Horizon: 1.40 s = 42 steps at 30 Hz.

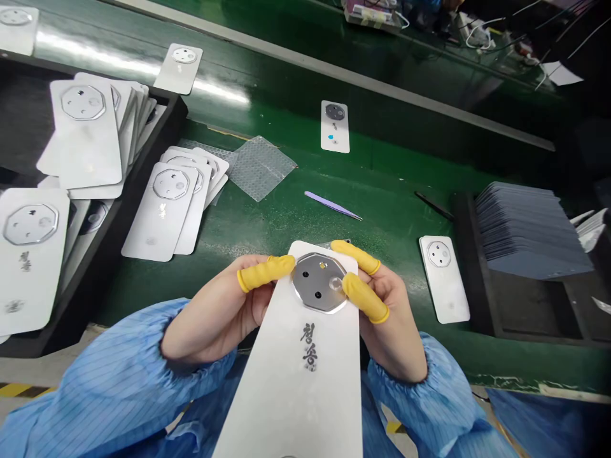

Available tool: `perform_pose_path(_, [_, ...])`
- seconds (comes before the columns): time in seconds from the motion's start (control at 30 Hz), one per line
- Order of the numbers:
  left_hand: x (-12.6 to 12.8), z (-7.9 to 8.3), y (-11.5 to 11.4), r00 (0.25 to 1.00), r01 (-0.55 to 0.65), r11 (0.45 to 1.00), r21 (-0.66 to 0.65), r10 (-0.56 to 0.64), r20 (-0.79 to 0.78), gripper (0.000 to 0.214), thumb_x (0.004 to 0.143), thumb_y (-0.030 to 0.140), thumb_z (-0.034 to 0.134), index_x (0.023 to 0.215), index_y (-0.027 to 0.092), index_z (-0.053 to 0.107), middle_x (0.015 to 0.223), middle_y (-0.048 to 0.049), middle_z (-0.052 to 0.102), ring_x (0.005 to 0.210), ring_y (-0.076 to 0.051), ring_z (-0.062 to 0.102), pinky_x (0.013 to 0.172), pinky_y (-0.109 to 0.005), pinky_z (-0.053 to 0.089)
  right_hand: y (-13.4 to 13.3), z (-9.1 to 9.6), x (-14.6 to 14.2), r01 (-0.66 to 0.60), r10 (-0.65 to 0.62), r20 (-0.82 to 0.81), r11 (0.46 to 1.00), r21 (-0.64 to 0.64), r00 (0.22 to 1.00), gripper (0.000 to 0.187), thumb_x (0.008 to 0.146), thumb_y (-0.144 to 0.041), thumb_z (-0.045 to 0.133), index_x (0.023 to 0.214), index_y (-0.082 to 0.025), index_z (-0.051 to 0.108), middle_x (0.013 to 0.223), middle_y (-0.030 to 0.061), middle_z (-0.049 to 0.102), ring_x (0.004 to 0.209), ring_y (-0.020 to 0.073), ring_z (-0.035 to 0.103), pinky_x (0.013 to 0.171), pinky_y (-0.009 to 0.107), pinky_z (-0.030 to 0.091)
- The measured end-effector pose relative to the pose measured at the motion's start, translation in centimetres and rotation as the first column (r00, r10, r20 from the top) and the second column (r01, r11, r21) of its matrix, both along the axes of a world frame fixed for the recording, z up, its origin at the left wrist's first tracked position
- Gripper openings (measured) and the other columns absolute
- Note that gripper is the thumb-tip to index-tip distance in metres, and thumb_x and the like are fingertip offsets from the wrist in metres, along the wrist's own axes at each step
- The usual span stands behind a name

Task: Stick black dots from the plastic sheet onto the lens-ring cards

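Note:
A white phone back cover (329, 394) with an octagonal grey camera plate (319, 283) and dark lettering is held up close to me, tilted. My left hand (252, 286) grips its left edge, a yellow finger cot on the thumb near the plate. On the other side my right hand (377, 292) pinches the upper right corner, with yellow cots on thumb and finger; the thumb touches a small clear round piece on the plate. Beyond the hands lie purple tweezers (333, 205) and clear bubble wrap (262, 166).
Stacked white covers (160, 213) lie left of the hands, beside a black tray (114, 248) piled with more. At right, several covers (445, 280) sit near a black tray (520, 334) holding grey sheets (529, 229). One cover (335, 127) with a blue dot lies farther back.

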<state>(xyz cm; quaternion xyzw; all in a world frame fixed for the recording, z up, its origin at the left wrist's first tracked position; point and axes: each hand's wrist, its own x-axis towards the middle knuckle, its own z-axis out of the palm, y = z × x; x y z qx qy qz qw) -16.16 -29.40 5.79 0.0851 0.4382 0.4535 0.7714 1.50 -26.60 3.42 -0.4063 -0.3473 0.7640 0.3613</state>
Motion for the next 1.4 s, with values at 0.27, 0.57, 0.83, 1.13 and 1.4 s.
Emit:
perform_pose_path(0.27, [0.2,0.1,0.3,0.997,0.055,0.997,-0.051,-0.052,0.064,0.021,0.066,0.027,0.080,0.074,0.009,0.073,0.065,-0.0047,0.074,0.059,-0.017,0.070,0.052,-0.021,0.057,0.4,0.0,0.1,-0.023,0.023,0.009,0.997,-0.076,1.000,0.035,0.074,-0.032,0.077,0.107,-0.025,0.068,0.089,-0.0006,0.075,0.069,0.0108,0.067,0.055,0.019,0.055])
perform_pose_path(0.57, [1.1,-2.1,0.1,0.906,0.142,0.965,0.220,-0.036,-0.423,0.013,0.067,0.025,0.080,0.074,0.015,0.076,0.067,-0.0033,0.076,0.058,-0.017,0.071,0.050,-0.021,0.055,-0.2,-1.8,-0.6,0.003,-0.030,0.156,0.985,0.173,0.987,0.065,0.060,-0.020,0.085,0.119,-0.026,0.057,0.105,0.0025,0.071,0.090,0.0196,0.070,0.078,0.033,0.060])
perform_pose_path(0.83, [1.4,-5.2,0.3,0.720,0.334,0.891,0.308,-0.030,-0.693,0.031,0.070,0.035,0.077,0.096,0.018,0.071,0.084,-0.0060,0.078,0.075,-0.025,0.073,0.070,-0.033,0.060,1.0,-3.5,2.3,-0.044,-0.026,0.247,0.961,0.272,0.969,0.065,0.072,-0.035,0.077,0.130,-0.033,0.046,0.103,-0.0017,0.071,0.092,0.0185,0.070,0.086,0.036,0.058])
perform_pose_path(1.13, [-1.9,-6.1,2.1,0.695,0.220,0.901,0.373,0.123,-0.708,0.049,0.078,0.050,0.065,0.118,0.023,0.058,0.089,-0.0051,0.075,0.079,-0.024,0.071,0.073,-0.032,0.059,10.1,-2.1,20.2,-0.498,-0.280,0.934,0.791,0.356,0.221,0.065,0.073,-0.033,0.070,0.132,-0.015,0.049,0.128,0.0162,0.057,0.121,0.0318,0.055,0.105,0.053,0.042])
perform_pose_path(1.4, [-1.5,-6.8,2.7,0.717,0.221,0.882,0.416,0.142,-0.682,0.041,0.079,0.032,0.062,0.113,0.010,0.058,0.087,-0.0101,0.075,0.073,-0.021,0.071,0.074,-0.037,0.058,19.3,-4.2,5.9,-0.537,-0.426,0.898,0.735,0.415,0.111,0.058,0.086,-0.036,0.057,0.137,-0.014,0.042,0.129,0.0166,0.057,0.121,0.0288,0.053,0.106,0.047,0.039])
